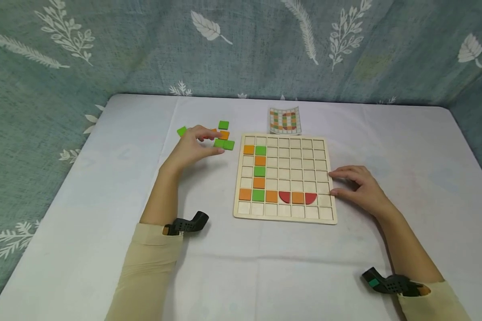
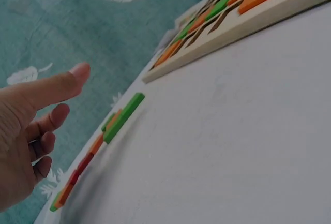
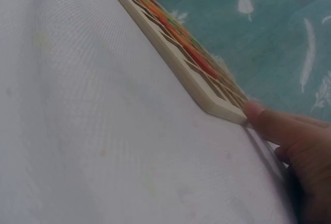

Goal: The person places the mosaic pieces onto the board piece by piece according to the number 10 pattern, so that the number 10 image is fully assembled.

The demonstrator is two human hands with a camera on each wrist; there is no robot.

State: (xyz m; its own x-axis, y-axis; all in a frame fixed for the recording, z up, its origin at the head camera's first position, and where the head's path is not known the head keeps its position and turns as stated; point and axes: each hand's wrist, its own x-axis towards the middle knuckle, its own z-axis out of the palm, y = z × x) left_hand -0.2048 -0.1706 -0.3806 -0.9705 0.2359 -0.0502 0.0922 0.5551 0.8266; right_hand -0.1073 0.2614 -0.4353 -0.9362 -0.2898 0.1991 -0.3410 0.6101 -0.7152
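A wooden grid board (image 1: 285, 214) lies flat, with orange, green and red pieces in some cells. Down its second column and along its second-lowest row run square tiles, among them an orange tile (image 1: 245, 194) and a green tile (image 1: 258, 195). That row also holds two red quarter-round pieces (image 1: 311, 198). My left hand (image 1: 193, 145) hovers over loose tiles (image 1: 228, 145) left of the board, thumb and fingers apart. Nothing sits between them in the left wrist view. At the board's right edge, my right hand (image 1: 361, 187) touches the rim with thumb and fingertips.
Behind the board stands a small pattern card (image 1: 285, 121) printed with a coloured grid. Everything rests on a white-covered table (image 1: 217, 281). A green leaf-print cloth (image 1: 249, 53) rises along the back and left.
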